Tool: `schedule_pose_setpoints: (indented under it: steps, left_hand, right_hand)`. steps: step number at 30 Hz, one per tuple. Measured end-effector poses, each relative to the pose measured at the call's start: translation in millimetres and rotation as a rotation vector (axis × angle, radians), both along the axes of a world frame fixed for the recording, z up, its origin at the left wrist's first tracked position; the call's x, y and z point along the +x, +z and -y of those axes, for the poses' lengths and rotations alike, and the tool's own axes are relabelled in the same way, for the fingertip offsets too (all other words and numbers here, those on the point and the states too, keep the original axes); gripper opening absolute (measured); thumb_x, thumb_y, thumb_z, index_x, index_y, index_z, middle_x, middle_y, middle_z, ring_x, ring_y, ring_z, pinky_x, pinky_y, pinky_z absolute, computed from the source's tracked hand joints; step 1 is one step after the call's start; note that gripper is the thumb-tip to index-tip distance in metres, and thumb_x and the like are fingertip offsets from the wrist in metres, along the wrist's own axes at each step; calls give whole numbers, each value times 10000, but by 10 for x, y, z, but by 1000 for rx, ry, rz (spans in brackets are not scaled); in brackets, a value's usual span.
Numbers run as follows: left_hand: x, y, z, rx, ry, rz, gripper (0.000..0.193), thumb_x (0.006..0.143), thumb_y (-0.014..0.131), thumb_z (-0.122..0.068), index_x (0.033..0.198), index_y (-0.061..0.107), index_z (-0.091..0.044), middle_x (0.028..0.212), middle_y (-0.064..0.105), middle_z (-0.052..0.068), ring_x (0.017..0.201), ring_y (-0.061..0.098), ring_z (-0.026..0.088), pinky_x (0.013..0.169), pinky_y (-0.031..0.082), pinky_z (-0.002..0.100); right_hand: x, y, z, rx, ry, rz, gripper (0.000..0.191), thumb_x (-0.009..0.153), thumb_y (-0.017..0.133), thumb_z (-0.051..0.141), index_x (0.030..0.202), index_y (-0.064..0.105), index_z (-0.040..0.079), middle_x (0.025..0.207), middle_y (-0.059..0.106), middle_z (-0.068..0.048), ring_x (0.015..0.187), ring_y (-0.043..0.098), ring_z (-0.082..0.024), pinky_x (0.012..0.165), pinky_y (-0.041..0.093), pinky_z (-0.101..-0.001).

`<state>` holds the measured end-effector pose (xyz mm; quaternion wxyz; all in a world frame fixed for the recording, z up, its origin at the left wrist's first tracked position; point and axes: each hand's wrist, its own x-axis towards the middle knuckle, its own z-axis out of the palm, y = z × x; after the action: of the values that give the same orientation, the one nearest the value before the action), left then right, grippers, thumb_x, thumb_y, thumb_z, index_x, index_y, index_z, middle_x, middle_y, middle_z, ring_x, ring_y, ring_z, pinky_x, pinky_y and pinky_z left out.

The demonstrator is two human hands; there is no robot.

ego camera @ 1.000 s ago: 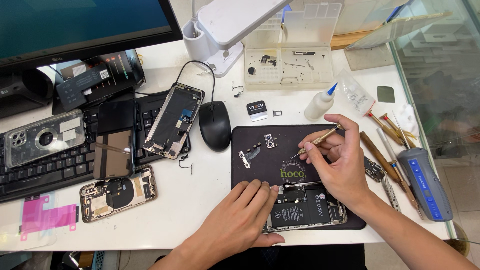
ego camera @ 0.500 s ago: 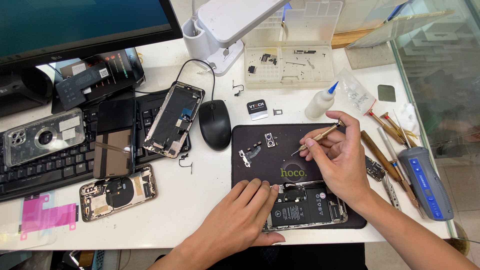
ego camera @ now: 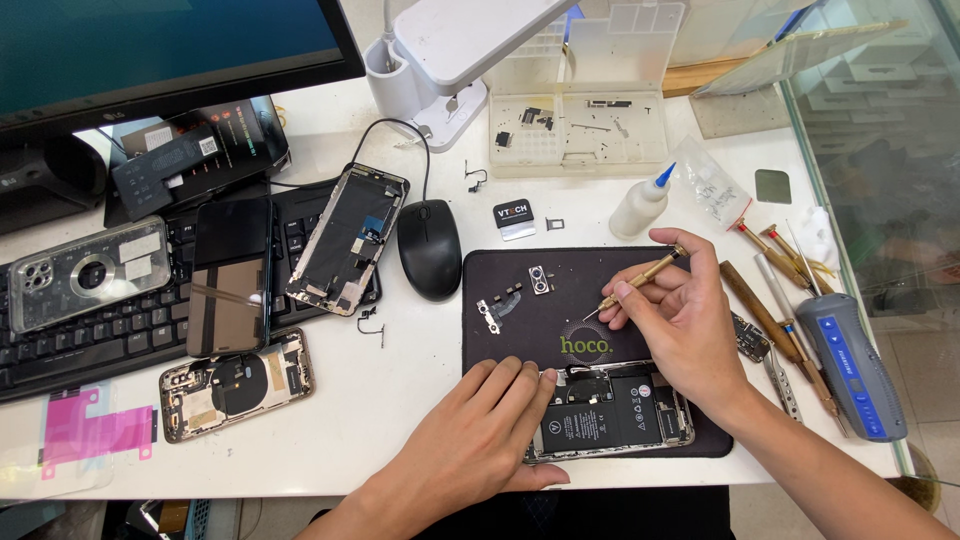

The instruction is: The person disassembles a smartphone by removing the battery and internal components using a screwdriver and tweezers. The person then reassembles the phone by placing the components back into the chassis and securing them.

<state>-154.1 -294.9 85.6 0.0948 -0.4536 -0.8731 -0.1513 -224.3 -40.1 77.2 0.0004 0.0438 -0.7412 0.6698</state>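
Barely anything moved: right hand (ego camera: 690, 325) still gripped the brass screwdriver (ego camera: 640, 278) at centre-right, left hand (ego camera: 480, 430) lay flat, steadying the opened phone (ego camera: 615, 420).

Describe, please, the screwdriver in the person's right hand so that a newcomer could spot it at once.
Find the dark work mat on the white desk. Above its right half, the right hand holds a slim brass-coloured screwdriver, tip angled down-left. The other tools lie on the desk, right of the mat.
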Motion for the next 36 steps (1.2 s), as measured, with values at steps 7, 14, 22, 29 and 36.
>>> schedule_pose_setpoints:
  steps: [7,14,22,29,36]
  left_hand:
    - [68,13,-135,-4,-4,-2,868,931,580,-601,1338,569,166,1248,609,254,1203,542,372,1043,445,443]
    - [86,0,-213,-1,-5,5,877,929,581,-604,1342,566,169,1248,606,254,1207,540,372,1046,444,444]
    - [95,47,-230,-1,3,8,873,924,591,-604,1340,572,163,1249,608,250,1206,538,368,1035,445,442]
    - [89,50,-220,9,7,6,870,923,595,-605,1329,579,165,1244,612,254,1203,538,363,1031,447,437]
    - [97,58,-204,1,6,-2,874,911,603,-601,1337,575,162,1245,606,241,1204,535,361,1033,444,437]
  right_hand:
    - [79,1,-158,-4,10,-13,534,983,556,-23,1431,269,27,1017,678,-202,830,711,-207,766,606,-321]
    - [122,-18,-252,-14,31,-24,563,962,540,-65,1437,255,32,1032,655,-195,870,708,-208,795,610,-330]
    - [144,64,-238,51,14,-53,579,957,535,-73,1448,244,22,1033,648,-183,870,706,-189,793,615,-310]
    - [141,92,-216,76,-6,-59,575,958,541,-73,1444,248,21,1035,655,-178,875,706,-185,793,615,-305]
    - [153,84,-203,49,-8,-67,581,955,534,-81,1451,249,18,1034,645,-179,881,705,-188,799,617,-311]
